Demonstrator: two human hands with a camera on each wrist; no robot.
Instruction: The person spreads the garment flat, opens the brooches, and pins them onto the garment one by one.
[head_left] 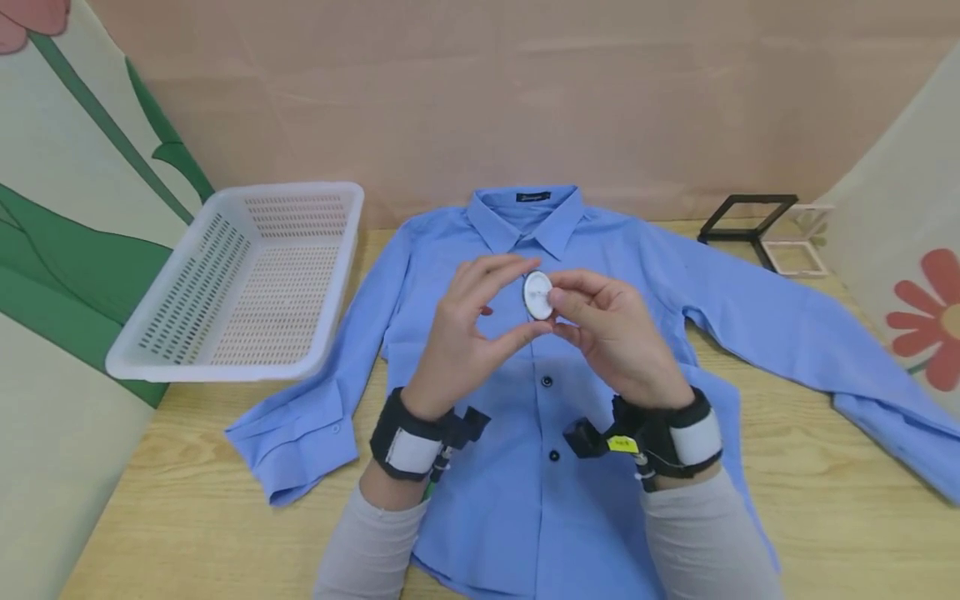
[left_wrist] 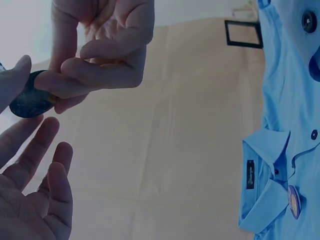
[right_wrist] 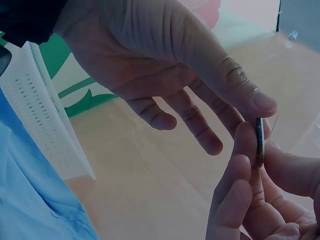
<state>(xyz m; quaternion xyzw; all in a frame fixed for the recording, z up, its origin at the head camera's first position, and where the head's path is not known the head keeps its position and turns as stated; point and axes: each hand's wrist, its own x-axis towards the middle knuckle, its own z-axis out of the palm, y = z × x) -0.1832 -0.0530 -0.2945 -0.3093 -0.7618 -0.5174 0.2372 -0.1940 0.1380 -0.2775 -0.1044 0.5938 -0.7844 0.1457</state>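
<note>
A round pin badge [head_left: 537,294] is held up above a light-blue button shirt [head_left: 480,467]. Its white back faces the head camera, and its dark front [left_wrist: 31,100] shows in the left wrist view. From the right, my right hand [head_left: 618,333] pinches the badge between thumb and fingers. My left hand [head_left: 465,329] holds its rim between forefinger and thumb, the other fingers spread. A thin pin needle [right_wrist: 273,127] stands out from the back in the right wrist view. Near the collar, a second badge [left_wrist: 294,202] sits on the shirt, hidden by my hands in the head view.
A white plastic basket [head_left: 341,283] stands at the left, close to one sleeve. Black and pale square frames [head_left: 750,200] stand at the back right. The shirt lies front up on a wooden table [head_left: 825,517], its sleeves spread.
</note>
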